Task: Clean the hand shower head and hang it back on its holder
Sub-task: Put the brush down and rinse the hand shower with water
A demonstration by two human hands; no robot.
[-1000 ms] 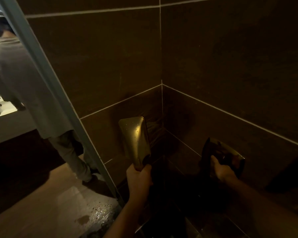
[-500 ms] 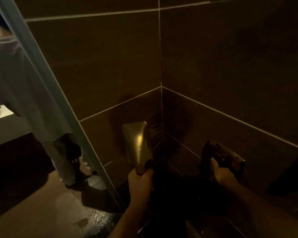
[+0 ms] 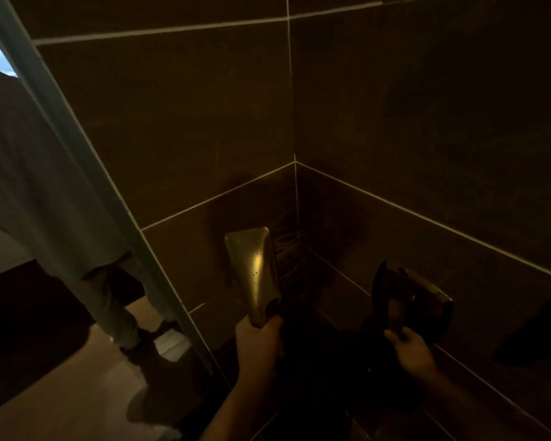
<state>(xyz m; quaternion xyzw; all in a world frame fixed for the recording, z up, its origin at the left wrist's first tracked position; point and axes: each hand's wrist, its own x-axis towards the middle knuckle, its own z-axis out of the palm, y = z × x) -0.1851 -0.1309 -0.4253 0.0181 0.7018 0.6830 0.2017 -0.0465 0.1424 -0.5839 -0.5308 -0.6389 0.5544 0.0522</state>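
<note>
A gold, wedge-shaped hand shower head [image 3: 253, 268] stands upright in the dark tiled corner, speckled with water drops. My left hand [image 3: 260, 342] grips its narrow handle end from below. To the right, a gold and dark wall fixture [image 3: 423, 291] juts from the right wall. My right hand [image 3: 411, 348] is at its lower edge, thumb and fingers curled on the dark lower part. The hose is hidden in shadow.
Dark brown wall tiles [image 3: 427, 122] close the corner ahead and to the right. A pale glass door edge [image 3: 77, 148] slants down the left side. Beyond it stands a person in a grey top [image 3: 45, 186] on a lighter floor [image 3: 61, 393].
My right hand has slid down from the fixture's face to its lower edge. The shower head stays upright in my left hand. The person beyond the door has stepped closer.
</note>
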